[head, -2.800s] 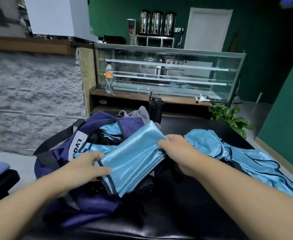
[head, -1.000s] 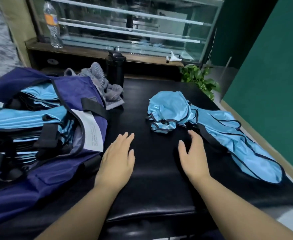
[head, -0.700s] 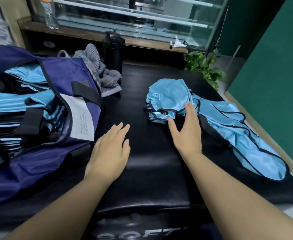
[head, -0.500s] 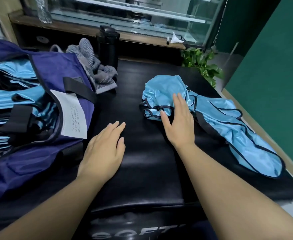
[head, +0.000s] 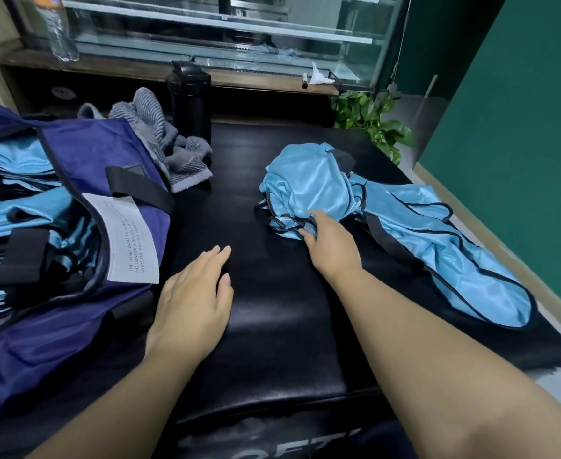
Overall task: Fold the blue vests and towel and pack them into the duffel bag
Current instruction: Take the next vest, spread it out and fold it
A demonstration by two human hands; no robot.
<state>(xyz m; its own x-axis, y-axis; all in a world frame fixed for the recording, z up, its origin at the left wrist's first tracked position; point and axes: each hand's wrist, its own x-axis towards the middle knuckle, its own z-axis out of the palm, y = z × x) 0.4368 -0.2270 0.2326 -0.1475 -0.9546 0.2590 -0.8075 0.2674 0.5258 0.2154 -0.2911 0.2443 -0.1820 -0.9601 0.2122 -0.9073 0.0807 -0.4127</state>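
The purple duffel bag [head: 74,160] lies open at the left, with folded light blue vests [head: 17,207] stacked inside. A bunched pile of blue vests [head: 309,183] sits on the black padded bench [head: 272,326]; another vest [head: 438,246] stretches away to the right. My right hand [head: 330,246] curls its fingers onto the near edge of the bunched pile. My left hand [head: 193,303] rests flat on the bench beside the bag, fingers apart, holding nothing. A grey striped towel [head: 166,150] lies crumpled behind the bag.
A black flask [head: 189,101] stands behind the towel at the bench's far edge. A glass display case [head: 223,31] and a water bottle [head: 57,31] sit beyond. A potted plant [head: 368,120] is at the far right corner, next to a green wall [head: 521,127].
The folded vest went into the bag. My right hand reached forward onto the bunched vests and its fingers have now curled into the near edge. My left hand stayed flat on the bench.
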